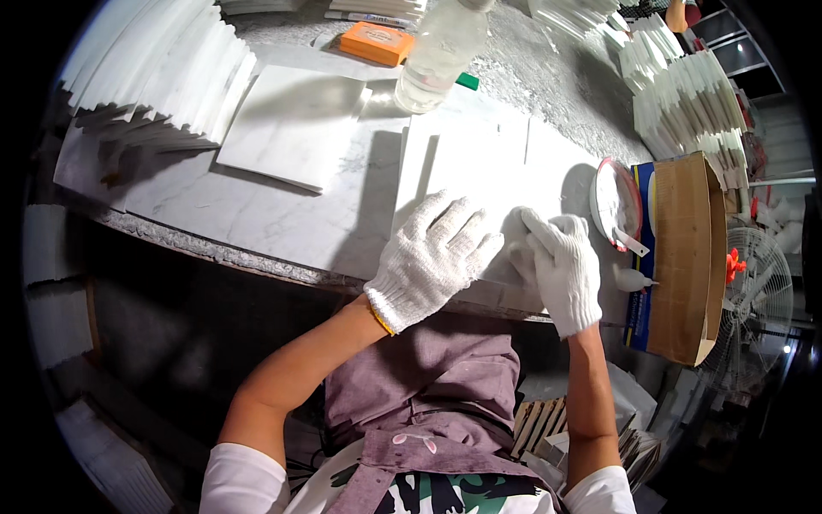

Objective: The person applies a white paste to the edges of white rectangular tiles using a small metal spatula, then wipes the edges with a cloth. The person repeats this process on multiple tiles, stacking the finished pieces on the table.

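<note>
Both my hands wear white knitted gloves. My left hand (434, 253) lies with fingers spread on the near part of a bright white tile (475, 163), and nothing shows in its grip. Beside it, my right hand (563, 265) rests near the tile's right side, with its index finger stretched out toward the left and the other fingers bent. No held thing is visible there. Strong light washes out the tile's surface, so its seams and edges are hard to make out. To the right of that hand sits a round red-rimmed bowl (634, 193) of white material, a small scraper (632, 242) lying across its edge.
Another marble-look tile (291, 128) lies left on the worktable (248, 218). Tile stacks (167, 77) stand far left, others (689, 98) far right. A clear bottle (441, 60) and orange box (377, 43) are behind. A cardboard box (685, 257), white squeeze bottle (632, 280) and fan (745, 300) are right.
</note>
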Motion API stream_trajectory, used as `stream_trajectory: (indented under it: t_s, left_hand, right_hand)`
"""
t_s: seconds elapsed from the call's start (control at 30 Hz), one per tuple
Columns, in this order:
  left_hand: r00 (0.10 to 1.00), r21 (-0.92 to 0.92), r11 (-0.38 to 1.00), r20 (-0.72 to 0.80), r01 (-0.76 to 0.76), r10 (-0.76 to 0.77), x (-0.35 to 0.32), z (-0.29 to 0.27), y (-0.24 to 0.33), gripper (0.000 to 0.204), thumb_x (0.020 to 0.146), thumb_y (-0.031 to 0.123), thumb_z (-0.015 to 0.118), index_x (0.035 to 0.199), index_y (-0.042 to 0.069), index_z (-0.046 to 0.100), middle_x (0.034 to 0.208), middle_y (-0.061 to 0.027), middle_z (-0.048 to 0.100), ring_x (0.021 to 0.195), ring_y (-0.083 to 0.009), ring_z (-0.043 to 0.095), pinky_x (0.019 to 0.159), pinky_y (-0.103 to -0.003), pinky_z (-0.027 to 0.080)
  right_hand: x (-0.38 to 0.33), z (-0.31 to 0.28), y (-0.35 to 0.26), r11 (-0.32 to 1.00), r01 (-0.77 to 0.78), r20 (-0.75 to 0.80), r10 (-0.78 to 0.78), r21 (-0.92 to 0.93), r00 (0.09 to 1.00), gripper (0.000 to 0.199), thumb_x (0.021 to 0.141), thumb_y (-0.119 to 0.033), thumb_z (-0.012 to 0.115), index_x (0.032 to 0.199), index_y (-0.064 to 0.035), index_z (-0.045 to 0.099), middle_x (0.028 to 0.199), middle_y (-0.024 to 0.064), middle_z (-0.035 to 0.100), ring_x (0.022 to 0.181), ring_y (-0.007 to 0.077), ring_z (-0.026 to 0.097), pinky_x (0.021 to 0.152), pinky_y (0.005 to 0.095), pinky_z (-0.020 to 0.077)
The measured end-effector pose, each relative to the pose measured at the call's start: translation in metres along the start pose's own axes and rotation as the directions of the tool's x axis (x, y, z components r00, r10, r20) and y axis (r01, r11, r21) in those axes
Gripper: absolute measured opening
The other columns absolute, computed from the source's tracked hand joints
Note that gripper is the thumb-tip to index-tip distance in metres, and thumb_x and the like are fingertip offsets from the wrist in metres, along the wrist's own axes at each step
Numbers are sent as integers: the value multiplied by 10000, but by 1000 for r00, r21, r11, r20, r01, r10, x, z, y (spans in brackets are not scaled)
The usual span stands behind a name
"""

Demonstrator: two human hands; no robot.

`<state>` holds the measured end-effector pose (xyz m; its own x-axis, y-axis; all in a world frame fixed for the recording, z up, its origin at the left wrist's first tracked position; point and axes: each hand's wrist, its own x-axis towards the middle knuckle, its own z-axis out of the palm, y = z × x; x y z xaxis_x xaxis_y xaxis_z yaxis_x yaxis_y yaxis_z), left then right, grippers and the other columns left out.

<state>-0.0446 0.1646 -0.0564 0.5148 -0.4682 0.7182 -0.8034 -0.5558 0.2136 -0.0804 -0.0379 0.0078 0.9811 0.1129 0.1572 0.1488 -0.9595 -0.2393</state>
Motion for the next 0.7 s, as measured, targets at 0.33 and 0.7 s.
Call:
stream_trajectory:
  t_s: [0.33, 0.7]
  left_hand:
    - [999, 32, 999, 31, 25, -26, 0, -4, 6, 317, 717, 111, 702, 1029, 168, 694, 1092, -42, 625, 1095, -237, 594, 986, -416, 488]
    - [1000, 40, 999, -13, 0, 1, -3, 3, 3, 322, 708, 140, 700, 1028, 169, 698, 1080, -37, 633, 1091, -237, 597, 991, -400, 487]
  right_hand:
    - [-8, 0, 4, 993, -19, 48, 25, -119, 999, 350, 840, -155, 630, 1187, -147, 672, 875, 135, 575, 831, 273, 602, 848, 440, 412]
    - [1, -12, 5, 988, -28, 169, 55, -154, 984, 394, 900, -345, 610, 1226, -125, 631, 927, 196, 574, 764, 327, 627, 675, 398, 491]
